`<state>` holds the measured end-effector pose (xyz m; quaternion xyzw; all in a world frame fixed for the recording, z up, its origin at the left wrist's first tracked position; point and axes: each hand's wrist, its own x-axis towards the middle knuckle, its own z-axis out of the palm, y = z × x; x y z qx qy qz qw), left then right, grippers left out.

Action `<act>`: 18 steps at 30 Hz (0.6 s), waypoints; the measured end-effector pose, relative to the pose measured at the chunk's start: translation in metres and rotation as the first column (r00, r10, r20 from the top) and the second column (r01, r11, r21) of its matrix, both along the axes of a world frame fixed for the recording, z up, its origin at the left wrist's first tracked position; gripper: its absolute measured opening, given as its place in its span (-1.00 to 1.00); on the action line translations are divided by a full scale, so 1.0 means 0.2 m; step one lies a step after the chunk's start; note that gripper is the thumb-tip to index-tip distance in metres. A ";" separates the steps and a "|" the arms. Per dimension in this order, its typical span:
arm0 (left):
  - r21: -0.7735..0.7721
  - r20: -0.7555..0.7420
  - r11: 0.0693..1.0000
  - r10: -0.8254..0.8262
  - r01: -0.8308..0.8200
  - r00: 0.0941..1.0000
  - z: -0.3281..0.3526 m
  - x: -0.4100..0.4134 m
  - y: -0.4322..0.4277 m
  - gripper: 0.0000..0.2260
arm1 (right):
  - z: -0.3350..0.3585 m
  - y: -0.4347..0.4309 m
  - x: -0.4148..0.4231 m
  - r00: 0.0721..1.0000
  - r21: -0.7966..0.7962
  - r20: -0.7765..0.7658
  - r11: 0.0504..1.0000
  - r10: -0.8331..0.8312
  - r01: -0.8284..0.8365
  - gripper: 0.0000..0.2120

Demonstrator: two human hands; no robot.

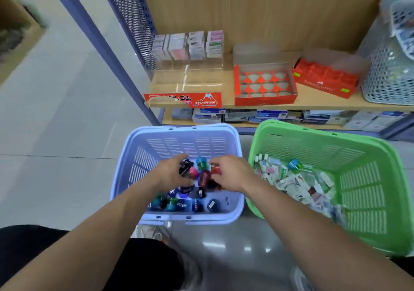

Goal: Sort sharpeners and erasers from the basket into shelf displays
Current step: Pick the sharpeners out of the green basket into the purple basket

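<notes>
Both hands reach into a pale blue plastic basket (190, 144) with slatted walls, which stands on the floor. In it lies a heap of small, glossy, rounded sharpeners (192, 203) in blue, green, red and black. The left hand (171, 174) has its fingers curled round a black sharpener (186, 166). The right hand (233, 175) pinches a clear red sharpener (216, 169) between thumb and fingers. Just beside it, a green slatted basket (313, 147) holds a jumble of small, blocky, paper-wrapped erasers (295, 185). Above, a wooden shelf (228, 84) carries a clear plastic eraser box (186, 78) with stacks at its back, a red cardboard tray (264, 98) punched with round holes, a red carton (324, 82) and a grey perforated bin (389, 71).
</notes>
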<state>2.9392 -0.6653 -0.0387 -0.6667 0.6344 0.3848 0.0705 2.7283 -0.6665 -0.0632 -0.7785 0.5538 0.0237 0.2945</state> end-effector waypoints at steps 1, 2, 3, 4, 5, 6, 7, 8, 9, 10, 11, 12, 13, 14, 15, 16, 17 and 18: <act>-0.005 -0.009 1.000 -0.020 0.020 1.000 -0.01 -0.02 -0.01 -0.21 | 0.02 0.00 -0.04 0.999 -0.001 0.044 0.999 -0.032 0.032 -0.58; -0.018 -0.010 0.998 -0.056 0.056 0.998 -0.01 -0.05 -0.02 -0.24 | 0.04 0.01 -0.11 0.994 -0.006 0.087 0.998 -0.065 0.066 -0.60; -0.037 -0.015 0.995 -0.097 0.096 0.995 0.00 -0.09 -0.04 -0.29 | 0.05 0.01 -0.19 0.988 -0.004 0.120 0.995 -0.102 0.103 -0.62; -0.065 -0.021 0.988 -0.140 0.138 0.990 0.01 -0.15 -0.06 -0.36 | 0.06 0.01 -0.30 0.979 -0.003 0.143 0.989 -0.145 0.147 -0.65; -0.098 -0.037 0.980 -0.177 0.172 0.984 0.03 -0.22 -0.07 -0.44 | 0.07 0.00 -0.42 0.967 0.001 0.156 0.979 -0.203 0.205 -0.67; -0.134 -0.063 0.971 -0.207 0.197 0.976 0.05 -0.30 -0.09 -0.52 | 0.07 0.00 -0.56 0.947 0.015 0.164 0.960 -0.277 0.278 -0.68; -0.171 -0.094 0.961 -0.234 0.216 0.968 0.06 -0.39 -0.10 -0.60 | 0.05 0.00 -0.71 0.917 0.052 0.157 0.931 -0.366 0.362 -0.68; -0.211 -0.122 0.948 -0.267 0.238 0.956 0.07 -0.49 -0.11 -0.65 | 0.03 0.00 -0.87 0.882 0.102 0.128 0.891 -0.453 0.443 -0.67; -0.241 -0.142 0.934 -0.302 0.263 0.943 0.07 -0.59 -0.12 -0.70 | -0.02 0.01 -1.02 0.843 0.149 0.082 0.843 -0.531 0.517 -0.66; -0.259 -0.155 0.919 -0.344 0.297 0.926 0.06 -0.70 -0.12 -0.72 | -0.08 0.02 -1.16 0.808 0.183 0.025 0.797 -0.589 0.576 -0.65; -0.260 -0.164 0.905 -0.385 0.337 0.908 0.04 -0.80 -0.13 -0.73 | -0.14 0.04 -1.29 0.777 0.204 -0.025 0.758 -0.629 0.620 -0.63; -0.248 -0.171 0.891 -0.426 0.380 0.889 0.01 -0.90 -0.13 -0.74 | -0.22 0.06 -1.38 0.756 0.219 -0.069 0.730 -0.651 0.648 -0.63; -0.225 -0.172 0.880 -0.460 0.420 0.871 -0.04 -0.99 -0.12 -0.73 | -0.30 0.08 -1.45 0.751 0.237 -0.106 0.717 -0.652 0.656 -0.63; -0.200 -0.167 0.866 -0.490 0.457 0.855 -0.10 -1.07 -0.12 -0.73 | -0.37 0.09 -1.49 0.755 0.254 -0.136 0.714 -0.642 0.652 -0.66; -0.170 -0.161 0.860 -0.506 0.481 0.847 -0.17 -1.15 -0.13 -0.71 | -0.46 0.10 -1.51 0.760 0.284 -0.159 0.708 -0.630 0.646 -0.69; -0.135 -0.160 0.863 -0.503 0.487 0.849 -0.25 -1.22 -0.12 -0.70 | -0.53 0.11 -1.52 0.765 0.330 -0.161 0.696 -0.624 0.637 -0.72; -0.090 -0.162 0.875 -0.485 0.476 0.859 -0.33 -1.28 -0.12 -0.69 | -0.62 0.12 -1.52 0.768 0.393 -0.144 0.676 -0.625 0.623 -0.75; -0.042 -0.168 0.889 -0.457 0.457 0.874 -0.42 -1.33 -0.12 -0.69 | -0.71 0.13 -1.53 0.781 0.438 -0.128 0.672 -0.612 0.598 -0.77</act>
